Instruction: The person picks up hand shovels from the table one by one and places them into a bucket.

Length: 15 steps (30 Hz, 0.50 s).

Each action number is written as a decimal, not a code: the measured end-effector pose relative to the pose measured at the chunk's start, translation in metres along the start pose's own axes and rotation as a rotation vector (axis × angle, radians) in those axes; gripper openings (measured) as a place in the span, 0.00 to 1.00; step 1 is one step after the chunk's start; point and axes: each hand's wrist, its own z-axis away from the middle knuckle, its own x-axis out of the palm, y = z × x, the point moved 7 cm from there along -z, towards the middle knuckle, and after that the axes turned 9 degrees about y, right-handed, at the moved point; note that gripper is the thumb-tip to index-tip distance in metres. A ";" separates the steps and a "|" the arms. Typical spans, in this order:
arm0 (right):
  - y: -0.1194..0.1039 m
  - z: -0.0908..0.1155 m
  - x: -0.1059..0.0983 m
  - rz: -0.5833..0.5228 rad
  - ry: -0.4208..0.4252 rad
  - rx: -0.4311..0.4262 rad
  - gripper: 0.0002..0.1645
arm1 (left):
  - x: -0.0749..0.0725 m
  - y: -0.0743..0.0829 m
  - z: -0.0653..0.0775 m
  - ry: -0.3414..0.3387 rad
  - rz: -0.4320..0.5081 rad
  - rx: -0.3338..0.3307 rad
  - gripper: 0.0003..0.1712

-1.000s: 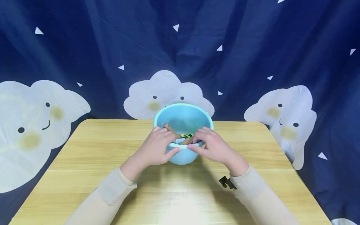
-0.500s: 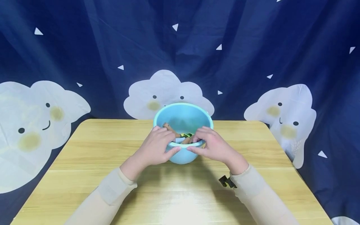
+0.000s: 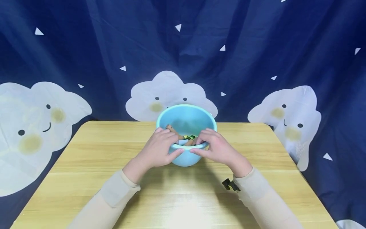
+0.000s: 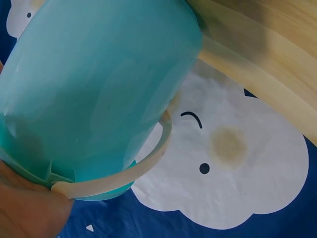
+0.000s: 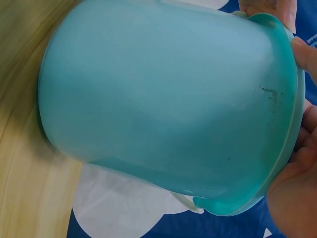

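Observation:
A light blue bucket (image 3: 186,158) stands near the far edge of the wooden table. My left hand (image 3: 161,147) grips its near rim on the left, fingers curled over into the bucket and thumb outside. On the right of the same rim my right hand (image 3: 218,148) has a similar hold, its thumb along the outer wall. Inside lie a brown stick-like piece (image 3: 172,129), a second brown piece (image 3: 189,142), a pale piece (image 3: 182,142) and something yellow and black (image 3: 189,137); their kinds cannot be told. A whitish bucket handle (image 4: 119,178) hangs down in the left wrist view.
The wooden table (image 3: 100,152) reaches almost to a dark blue curtain (image 3: 114,38) with white cloud faces. A black and yellow strap end (image 3: 231,184) sticks out from the right sleeve (image 3: 258,186).

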 end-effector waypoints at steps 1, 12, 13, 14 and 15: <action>0.000 0.000 0.000 0.003 -0.002 0.001 0.14 | 0.000 0.000 0.000 -0.001 0.003 -0.003 0.22; 0.001 -0.001 0.002 0.013 0.010 -0.008 0.14 | -0.001 -0.003 0.000 -0.022 0.022 -0.021 0.21; 0.001 -0.001 0.002 0.014 0.010 -0.010 0.14 | -0.001 -0.003 0.000 -0.024 0.027 -0.022 0.20; 0.001 -0.001 0.002 0.014 0.009 -0.014 0.14 | -0.002 -0.004 -0.001 -0.026 0.034 -0.024 0.20; 0.000 -0.001 0.002 0.013 0.010 -0.018 0.14 | -0.002 -0.004 -0.001 -0.028 0.041 -0.026 0.20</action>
